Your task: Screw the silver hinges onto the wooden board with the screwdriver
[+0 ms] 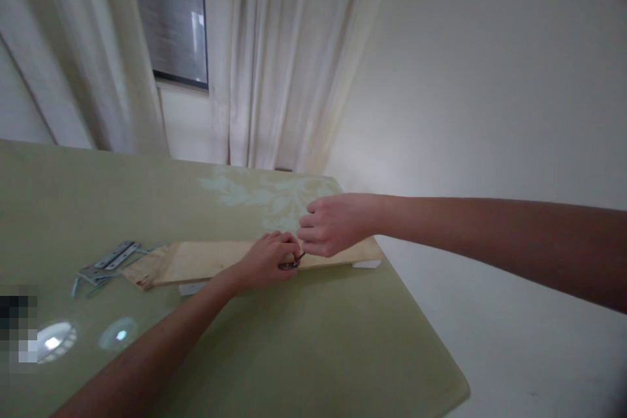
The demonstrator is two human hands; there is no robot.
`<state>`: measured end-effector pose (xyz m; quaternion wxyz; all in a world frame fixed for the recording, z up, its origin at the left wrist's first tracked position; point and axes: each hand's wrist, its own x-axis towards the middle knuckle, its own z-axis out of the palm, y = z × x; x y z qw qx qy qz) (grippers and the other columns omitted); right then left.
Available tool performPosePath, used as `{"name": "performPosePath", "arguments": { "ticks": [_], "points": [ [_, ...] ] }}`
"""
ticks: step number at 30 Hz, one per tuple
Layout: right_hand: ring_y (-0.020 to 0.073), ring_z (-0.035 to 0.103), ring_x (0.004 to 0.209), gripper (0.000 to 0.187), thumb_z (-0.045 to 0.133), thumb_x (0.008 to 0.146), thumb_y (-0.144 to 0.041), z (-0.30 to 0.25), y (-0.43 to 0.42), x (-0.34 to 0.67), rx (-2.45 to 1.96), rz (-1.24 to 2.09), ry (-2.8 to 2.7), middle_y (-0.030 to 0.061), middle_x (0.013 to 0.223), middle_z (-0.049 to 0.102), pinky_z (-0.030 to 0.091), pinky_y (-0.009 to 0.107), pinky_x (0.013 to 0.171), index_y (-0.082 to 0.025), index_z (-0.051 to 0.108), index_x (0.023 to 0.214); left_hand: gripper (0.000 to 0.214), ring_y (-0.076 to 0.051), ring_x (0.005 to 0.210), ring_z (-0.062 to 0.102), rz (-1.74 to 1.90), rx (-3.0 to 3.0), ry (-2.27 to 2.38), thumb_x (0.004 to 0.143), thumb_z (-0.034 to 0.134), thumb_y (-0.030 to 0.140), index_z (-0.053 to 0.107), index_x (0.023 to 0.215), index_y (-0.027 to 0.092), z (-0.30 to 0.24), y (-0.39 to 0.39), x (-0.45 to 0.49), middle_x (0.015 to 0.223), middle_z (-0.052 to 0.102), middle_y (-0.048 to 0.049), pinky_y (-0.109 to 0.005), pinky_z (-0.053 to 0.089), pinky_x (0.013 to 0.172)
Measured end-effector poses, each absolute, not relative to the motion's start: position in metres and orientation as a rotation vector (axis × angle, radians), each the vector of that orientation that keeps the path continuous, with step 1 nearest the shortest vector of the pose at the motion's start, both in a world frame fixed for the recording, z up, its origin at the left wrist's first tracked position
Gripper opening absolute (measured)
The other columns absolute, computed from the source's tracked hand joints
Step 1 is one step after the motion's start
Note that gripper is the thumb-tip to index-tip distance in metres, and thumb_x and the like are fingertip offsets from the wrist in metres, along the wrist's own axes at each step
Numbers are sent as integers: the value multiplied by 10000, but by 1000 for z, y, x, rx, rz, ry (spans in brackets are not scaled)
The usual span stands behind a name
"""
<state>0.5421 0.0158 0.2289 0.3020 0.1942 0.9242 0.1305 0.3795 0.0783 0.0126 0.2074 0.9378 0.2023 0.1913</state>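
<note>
A pale wooden board (206,258) lies along the table, its left end darker and angled. My left hand (269,261) rests on the middle of the board, fingers curled over a small shiny metal piece (288,266) at the front edge; its kind is not clear. Just above and to the right, my right hand (333,225) is closed in a fist. From under it a thin dark metal rod (301,255) points down towards the metal piece; the rest of the rod is hidden in the fingers.
Metal hinges (117,255) and several long screws (98,286) lie by the board's left end. White pieces (366,264) show under the board. The green table (318,346) ends at a rounded corner on the right. Curtains (274,65) and a wall (490,91) stand behind.
</note>
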Motion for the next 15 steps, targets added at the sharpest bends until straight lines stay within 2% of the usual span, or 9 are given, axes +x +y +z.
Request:
{"name": "performPosePath", "arguments": {
  "ticks": [2,4,6,8,11,13,15],
  "points": [
    [249,753,916,268,598,1068,-339,227,15,541,926,220,2278,129,994,808,446,332,691,-165,800,1036,141,-265,1104,643,519,2598,555,849,768,219,737,984,249,14,78,379,1159,722,-34,-375,444,960],
    [270,759,839,440,681,994,-557,223,14,540,1261,124,2090,152,934,803,435,316,620,-137,806,1026,142,-260,1115,643,511,2578,544,849,770,211,739,982,253,15,78,379,1169,720,-27,-375,441,979],
    [282,762,821,559,669,966,-659,220,15,542,1355,101,2026,166,930,798,425,309,592,-122,800,1051,161,-258,1121,644,516,2575,539,839,776,204,739,989,252,15,78,379,1176,720,-29,-370,441,983],
    [285,762,880,499,669,995,-594,221,15,549,1277,168,2084,171,1015,793,427,310,618,-128,772,1139,160,-257,1111,646,528,2576,536,835,773,204,736,984,247,14,78,379,1164,721,-33,-363,445,969],
    [245,743,955,246,541,1095,-273,226,14,559,793,369,2321,143,1148,772,425,319,669,-179,717,1239,125,-258,1084,646,538,2588,535,852,755,217,732,972,243,12,79,379,1133,724,-38,-362,445,943],
    [222,735,960,333,413,1105,-129,228,13,560,485,412,2403,112,1123,777,425,325,683,-198,732,1172,125,-261,1078,646,539,2596,541,855,752,220,732,976,244,12,79,380,1125,728,-38,-369,440,939],
    [235,744,954,345,417,1114,-176,225,11,554,646,358,2357,113,1048,789,432,327,678,-184,759,1079,123,-261,1083,647,544,2593,537,857,756,221,734,975,246,11,79,380,1131,728,-37,-372,436,947]
  ]
}}
